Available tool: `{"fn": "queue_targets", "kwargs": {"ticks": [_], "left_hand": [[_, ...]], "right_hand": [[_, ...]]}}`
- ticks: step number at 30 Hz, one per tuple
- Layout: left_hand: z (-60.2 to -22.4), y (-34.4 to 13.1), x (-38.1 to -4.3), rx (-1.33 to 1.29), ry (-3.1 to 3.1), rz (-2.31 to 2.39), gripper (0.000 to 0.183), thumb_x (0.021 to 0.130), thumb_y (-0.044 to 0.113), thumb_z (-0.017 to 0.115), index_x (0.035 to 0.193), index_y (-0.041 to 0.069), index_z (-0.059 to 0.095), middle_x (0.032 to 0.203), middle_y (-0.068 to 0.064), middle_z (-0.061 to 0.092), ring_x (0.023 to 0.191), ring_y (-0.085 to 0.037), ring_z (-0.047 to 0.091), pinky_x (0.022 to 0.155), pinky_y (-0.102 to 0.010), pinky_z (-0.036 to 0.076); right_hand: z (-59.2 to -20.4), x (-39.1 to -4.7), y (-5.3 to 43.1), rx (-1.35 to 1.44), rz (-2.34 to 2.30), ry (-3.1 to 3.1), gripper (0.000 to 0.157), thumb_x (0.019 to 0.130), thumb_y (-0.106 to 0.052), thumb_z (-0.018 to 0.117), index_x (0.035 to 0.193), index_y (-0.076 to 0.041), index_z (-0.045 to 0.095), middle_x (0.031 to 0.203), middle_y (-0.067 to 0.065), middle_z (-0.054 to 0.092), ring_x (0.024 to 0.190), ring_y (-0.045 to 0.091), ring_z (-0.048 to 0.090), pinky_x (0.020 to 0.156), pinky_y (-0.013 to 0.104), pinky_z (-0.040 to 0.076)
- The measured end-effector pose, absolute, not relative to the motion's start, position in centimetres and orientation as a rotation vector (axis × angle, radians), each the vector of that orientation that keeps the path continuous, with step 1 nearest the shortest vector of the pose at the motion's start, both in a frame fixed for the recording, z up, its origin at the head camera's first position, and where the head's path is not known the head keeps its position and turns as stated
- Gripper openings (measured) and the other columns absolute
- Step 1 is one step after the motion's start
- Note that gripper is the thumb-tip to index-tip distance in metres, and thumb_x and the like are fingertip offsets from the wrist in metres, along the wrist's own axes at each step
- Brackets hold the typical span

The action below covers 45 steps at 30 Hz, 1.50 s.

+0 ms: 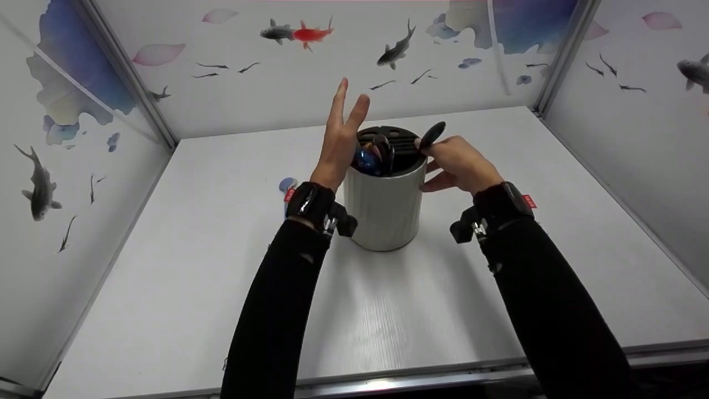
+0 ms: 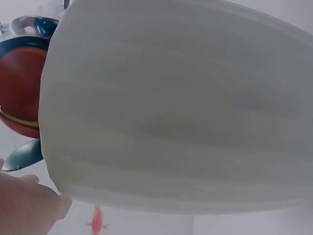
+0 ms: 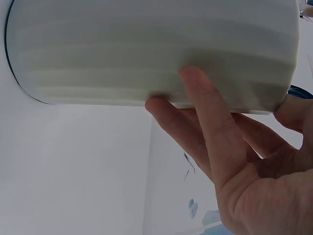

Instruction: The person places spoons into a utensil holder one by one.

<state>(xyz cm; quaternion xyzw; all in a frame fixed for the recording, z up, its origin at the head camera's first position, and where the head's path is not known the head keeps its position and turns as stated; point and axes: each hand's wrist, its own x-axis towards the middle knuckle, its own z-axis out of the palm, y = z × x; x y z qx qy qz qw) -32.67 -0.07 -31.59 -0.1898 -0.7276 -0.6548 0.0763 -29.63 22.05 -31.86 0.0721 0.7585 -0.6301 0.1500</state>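
A pale ribbed utensil holder [image 1: 383,213] with a black slotted insert [image 1: 388,133] stands upright on the table. Inside it, a shiny blue utensil [image 1: 367,160] and several others crowd the left part; the left wrist view shows a red-brown round piece [image 2: 22,83] by the rim. At the holder's left, my left hand [image 1: 335,147] has straight, spread fingers near the rim. My right hand [image 1: 462,160] is at the opposite rim, where thumb and forefinger pinch a dark utensil with an oval upper end [image 1: 433,134]. Its other fingers [image 3: 210,115] touch the holder's side.
A blue-grey round-ended item [image 1: 287,184] lies left of the holder, partly covered by the left wrist. White panels printed with fish border the white table [image 1: 183,266] at the back and sides. A metal edge [image 1: 388,382] runs along the front.
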Motion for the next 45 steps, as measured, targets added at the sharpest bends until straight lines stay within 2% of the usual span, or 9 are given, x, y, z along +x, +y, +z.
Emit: {"fn": "queue_targets", "kwargs": {"ticks": [4, 10, 17, 24, 34, 45], "left_hand": [[-31.4, -0.7, -32.9, -0.573, -2.237, -1.823, 0.074, 0.102, 0.048, 0.050, 0.164, 0.026, 0.016, 0.169, 0.005, 0.013, 0.153, -0.007, 0.008, 0.124, -0.047, 0.013], [-30.6, -2.1, -33.4, -0.530, -2.317, -1.610, 0.075, 0.099, 0.049, 0.053, 0.163, 0.021, 0.024, 0.169, -0.005, 0.014, 0.154, -0.017, 0.008, 0.124, -0.049, 0.013], [-31.2, -4.4, -34.3, -0.411, -2.407, -1.231, 0.075, 0.097, 0.053, 0.055, 0.159, 0.016, 0.035, 0.164, -0.014, 0.023, 0.152, -0.030, 0.019, 0.121, -0.052, 0.018], [-34.0, -7.0, -35.3, -0.283, -2.480, -1.005, 0.070, 0.099, 0.052, 0.055, 0.156, 0.014, 0.039, 0.159, -0.016, 0.031, 0.147, -0.033, 0.028, 0.118, -0.053, 0.025], [-38.9, -10.8, -35.7, -0.063, -2.654, -0.758, 0.070, 0.102, 0.051, 0.050, 0.155, 0.008, 0.038, 0.153, -0.020, 0.036, 0.141, -0.036, 0.032, 0.115, -0.051, 0.029], [-44.8, -13.1, -35.6, 0.099, -2.861, -0.680, 0.058, 0.107, 0.036, 0.046, 0.154, 0.005, 0.037, 0.148, -0.026, 0.036, 0.135, -0.042, 0.034, 0.110, -0.055, 0.033]], "right_hand": [[-31.9, -29.7, 22.0, 0.214, -1.817, 2.171, 0.039, 0.104, -0.035, 0.059, 0.122, -0.001, 0.061, 0.122, 0.018, 0.053, 0.069, 0.025, 0.072, 0.077, 0.038, 0.062], [-31.9, -29.7, 22.0, 0.219, -1.824, 2.164, 0.037, 0.104, -0.034, 0.058, 0.120, 0.000, 0.060, 0.120, 0.018, 0.053, 0.069, 0.025, 0.072, 0.076, 0.038, 0.062], [-31.9, -29.8, 22.0, 0.226, -1.816, 2.164, 0.038, 0.104, -0.035, 0.058, 0.119, -0.001, 0.060, 0.121, 0.018, 0.052, 0.066, 0.025, 0.072, 0.077, 0.038, 0.062], [-31.7, -29.8, 22.0, 0.220, -1.803, 2.179, 0.039, 0.104, -0.036, 0.059, 0.120, 0.000, 0.060, 0.119, 0.018, 0.054, 0.068, 0.025, 0.073, 0.077, 0.038, 0.062], [-31.8, -29.7, 22.1, 0.217, -1.812, 2.170, 0.041, 0.103, -0.037, 0.060, 0.122, 0.000, 0.059, 0.117, 0.016, 0.053, 0.069, 0.024, 0.072, 0.078, 0.038, 0.062], [-31.9, -29.9, 22.1, 0.245, -1.806, 2.169, 0.040, 0.104, -0.037, 0.058, 0.124, -0.002, 0.059, 0.119, 0.018, 0.053, 0.065, 0.025, 0.072, 0.077, 0.038, 0.062]]}}
